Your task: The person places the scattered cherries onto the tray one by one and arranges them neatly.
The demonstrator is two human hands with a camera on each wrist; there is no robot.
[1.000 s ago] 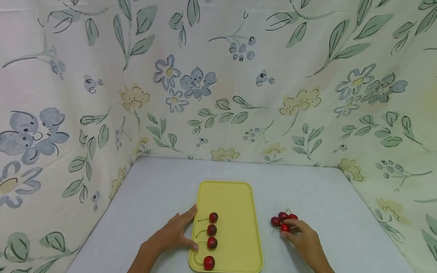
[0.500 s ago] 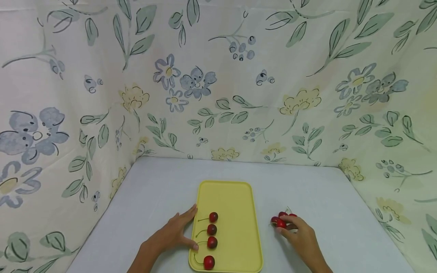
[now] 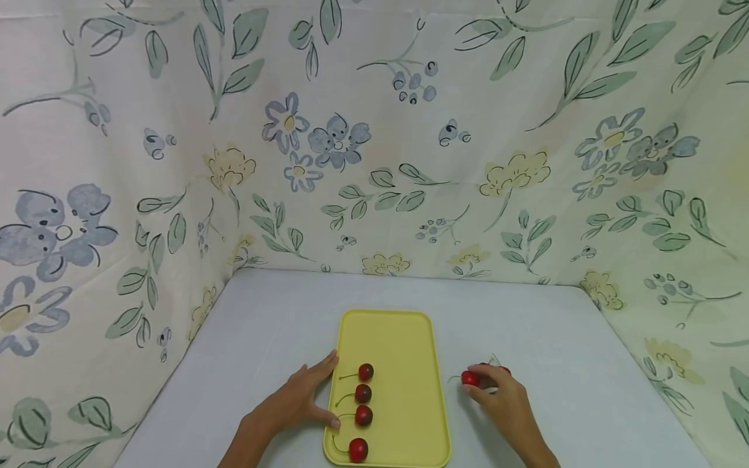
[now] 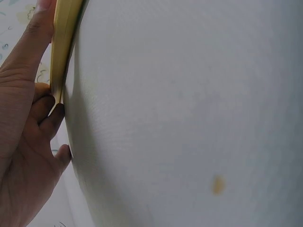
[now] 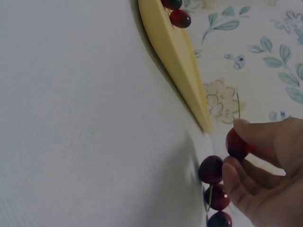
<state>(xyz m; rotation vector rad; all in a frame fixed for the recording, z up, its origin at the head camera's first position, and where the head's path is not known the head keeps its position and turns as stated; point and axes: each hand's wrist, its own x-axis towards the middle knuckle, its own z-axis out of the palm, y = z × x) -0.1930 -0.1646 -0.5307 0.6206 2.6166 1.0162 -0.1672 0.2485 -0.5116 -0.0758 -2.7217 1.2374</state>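
And starting on the left: the left hand (image 3: pixel 301 393) is spread flat-fingered along the tray's left edge, fingertips touching at ten o'clock, thumb over the rim at eight. It clenches nothing; it simply rests against the plastic, and in the left wrist view the fingers meet the rim's outer side.

Across to the yellow tray (image 3: pixel 404 377), and here's the finished part: four cherries are already in! They run in a column from ten o'clock, the uppermost cherry (image 3: pixel 365 372), down to seven, the lowest cherry (image 3: pixel 358 450), stems trailing roughly toward nine. The upper three sit close together; the lowest lies a little apart.

Out past the rim, at three o'clock from the tray's middle, comes the live action: a red cherry (image 3: pixel 470 379), pinched between the thumb and fingers of the right hand (image 3: pixel 503 396), stem pointing to nine. It looks raised off the white table (image 3: pixel 269 325), and it's outside the tray, so this one counts as halfway there.

Last, the ones left over: the right wrist view shows three loose cherries (image 5: pixel 218 196) on the table by that hand; the head view gives only glimpses, around two to three o'clock from the pinched one. Four in, one in the fingers, three visibly outstanding: by my reckoning, about half done.
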